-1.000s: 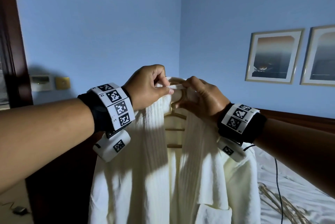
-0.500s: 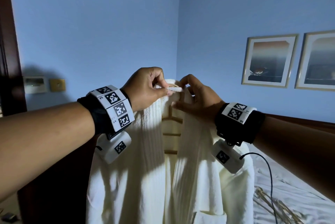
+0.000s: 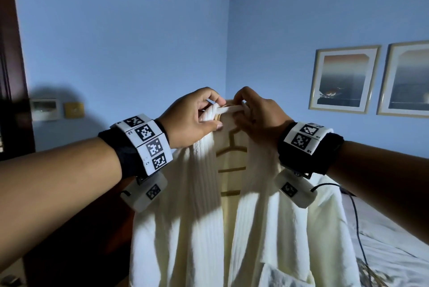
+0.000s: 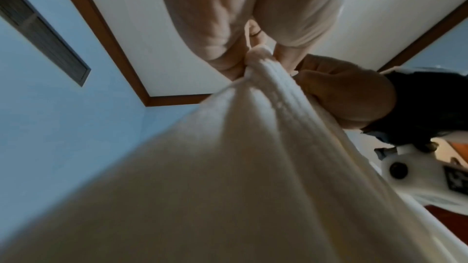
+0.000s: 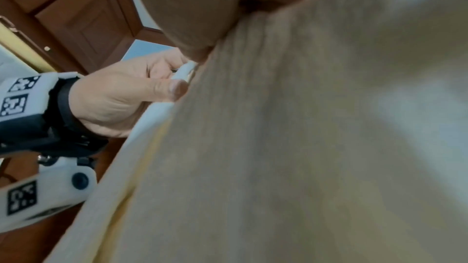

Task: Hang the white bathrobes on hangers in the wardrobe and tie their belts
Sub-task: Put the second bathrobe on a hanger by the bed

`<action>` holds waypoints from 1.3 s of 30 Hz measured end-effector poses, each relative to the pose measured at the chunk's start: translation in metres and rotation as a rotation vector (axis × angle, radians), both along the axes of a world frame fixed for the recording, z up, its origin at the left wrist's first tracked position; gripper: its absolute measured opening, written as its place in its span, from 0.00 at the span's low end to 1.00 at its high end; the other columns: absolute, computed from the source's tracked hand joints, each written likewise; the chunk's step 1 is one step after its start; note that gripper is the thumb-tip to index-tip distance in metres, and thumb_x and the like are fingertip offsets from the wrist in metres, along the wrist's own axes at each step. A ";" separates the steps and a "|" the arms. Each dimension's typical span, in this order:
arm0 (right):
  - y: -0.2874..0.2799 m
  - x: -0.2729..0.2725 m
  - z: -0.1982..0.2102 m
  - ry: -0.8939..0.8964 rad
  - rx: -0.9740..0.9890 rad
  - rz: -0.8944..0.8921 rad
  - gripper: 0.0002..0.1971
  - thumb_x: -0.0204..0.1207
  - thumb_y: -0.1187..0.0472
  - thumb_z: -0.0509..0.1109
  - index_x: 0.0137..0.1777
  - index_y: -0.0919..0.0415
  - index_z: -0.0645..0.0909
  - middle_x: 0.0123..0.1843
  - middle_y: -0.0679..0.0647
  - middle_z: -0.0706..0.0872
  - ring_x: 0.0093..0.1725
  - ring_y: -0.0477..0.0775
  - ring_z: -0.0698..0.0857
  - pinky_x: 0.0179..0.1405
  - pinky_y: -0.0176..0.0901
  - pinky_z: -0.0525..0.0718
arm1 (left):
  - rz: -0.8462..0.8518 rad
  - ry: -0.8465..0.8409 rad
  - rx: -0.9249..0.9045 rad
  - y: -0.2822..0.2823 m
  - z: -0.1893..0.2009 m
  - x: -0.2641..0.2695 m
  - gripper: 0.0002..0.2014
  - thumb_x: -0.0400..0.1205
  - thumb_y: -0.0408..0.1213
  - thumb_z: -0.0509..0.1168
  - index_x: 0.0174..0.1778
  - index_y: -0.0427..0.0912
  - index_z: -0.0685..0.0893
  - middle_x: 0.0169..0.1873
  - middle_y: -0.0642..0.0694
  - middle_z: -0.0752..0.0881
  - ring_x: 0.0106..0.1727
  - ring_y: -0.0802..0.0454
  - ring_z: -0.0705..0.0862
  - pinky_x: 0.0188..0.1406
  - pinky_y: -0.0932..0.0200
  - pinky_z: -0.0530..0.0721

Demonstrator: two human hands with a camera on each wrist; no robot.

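Observation:
A white ribbed bathrobe [image 3: 192,217] hangs in front of me, draped on a wooden hanger [image 3: 228,149] whose bars show between the lapels. My left hand [image 3: 199,117] grips the left side of the collar at the top. My right hand [image 3: 253,112] pinches the right side. A thin white hanging loop [image 3: 232,109] is stretched between the two hands over the hanger's neck. In the left wrist view the bathrobe [image 4: 228,167] fills the frame, with my right hand [image 4: 341,91] beside it. In the right wrist view my left hand [image 5: 126,97] pinches the bathrobe [image 5: 303,147]. The belt is not visible.
A bed with a white sheet [image 3: 394,252] lies at the lower right, with more wooden hangers [image 3: 371,272] on it. A black cable [image 3: 357,217] trails from my right wrist. Dark wood panelling [image 3: 9,77] stands at the left, and a wall switch panel [image 3: 44,109] sits beside it.
My hands have drawn slightly apart at the collar, and the white loop now lies taut between them. The view has tilted up a little.

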State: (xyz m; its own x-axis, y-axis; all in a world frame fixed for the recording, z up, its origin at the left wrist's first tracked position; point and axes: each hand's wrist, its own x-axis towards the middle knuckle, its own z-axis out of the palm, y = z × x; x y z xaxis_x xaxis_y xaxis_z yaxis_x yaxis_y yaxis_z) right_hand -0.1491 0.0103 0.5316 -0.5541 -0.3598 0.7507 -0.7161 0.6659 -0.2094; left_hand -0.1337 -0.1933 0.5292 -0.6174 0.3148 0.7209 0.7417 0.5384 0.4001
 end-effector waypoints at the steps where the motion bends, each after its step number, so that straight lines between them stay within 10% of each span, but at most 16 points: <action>1: 0.001 0.000 0.000 0.012 -0.015 -0.005 0.09 0.78 0.60 0.65 0.56 0.52 0.72 0.32 0.53 0.81 0.31 0.51 0.79 0.31 0.45 0.76 | -0.004 -0.012 0.009 0.000 -0.001 -0.001 0.18 0.74 0.35 0.76 0.56 0.53 0.79 0.44 0.51 0.88 0.38 0.60 0.84 0.46 0.64 0.79; 6: 0.004 0.001 -0.005 0.032 -0.023 -0.024 0.08 0.78 0.62 0.64 0.56 0.52 0.72 0.29 0.51 0.77 0.27 0.49 0.76 0.28 0.44 0.73 | 0.044 0.060 -0.123 -0.002 -0.005 -0.003 0.21 0.75 0.36 0.75 0.62 0.49 0.78 0.54 0.53 0.87 0.53 0.59 0.86 0.56 0.61 0.82; 11: 0.007 0.005 -0.005 0.017 -0.024 -0.029 0.08 0.80 0.60 0.63 0.56 0.51 0.71 0.31 0.56 0.80 0.29 0.52 0.77 0.30 0.45 0.74 | 0.168 0.271 -0.238 -0.001 -0.010 -0.002 0.15 0.79 0.40 0.71 0.60 0.43 0.79 0.36 0.61 0.79 0.34 0.68 0.78 0.34 0.78 0.69; 21: 0.008 0.011 0.000 0.040 0.005 0.009 0.07 0.83 0.54 0.63 0.59 0.49 0.73 0.36 0.56 0.84 0.33 0.51 0.80 0.34 0.44 0.76 | 0.216 0.419 -0.247 0.002 -0.015 0.004 0.06 0.80 0.36 0.69 0.47 0.40 0.79 0.26 0.59 0.73 0.25 0.53 0.74 0.26 0.63 0.73; 27: 0.001 0.010 0.005 0.049 -0.046 0.011 0.06 0.83 0.55 0.63 0.58 0.51 0.75 0.25 0.47 0.75 0.28 0.37 0.76 0.26 0.27 0.69 | 0.307 0.433 -0.218 0.010 -0.016 0.005 0.06 0.79 0.36 0.67 0.44 0.41 0.76 0.22 0.52 0.71 0.23 0.42 0.72 0.24 0.63 0.63; 39: -0.009 0.004 0.014 0.087 -0.050 0.003 0.06 0.83 0.57 0.63 0.58 0.54 0.75 0.24 0.45 0.73 0.27 0.40 0.75 0.27 0.27 0.66 | 0.298 0.391 -0.036 0.010 -0.019 0.002 0.13 0.79 0.44 0.71 0.38 0.47 0.72 0.23 0.54 0.74 0.25 0.48 0.74 0.23 0.63 0.69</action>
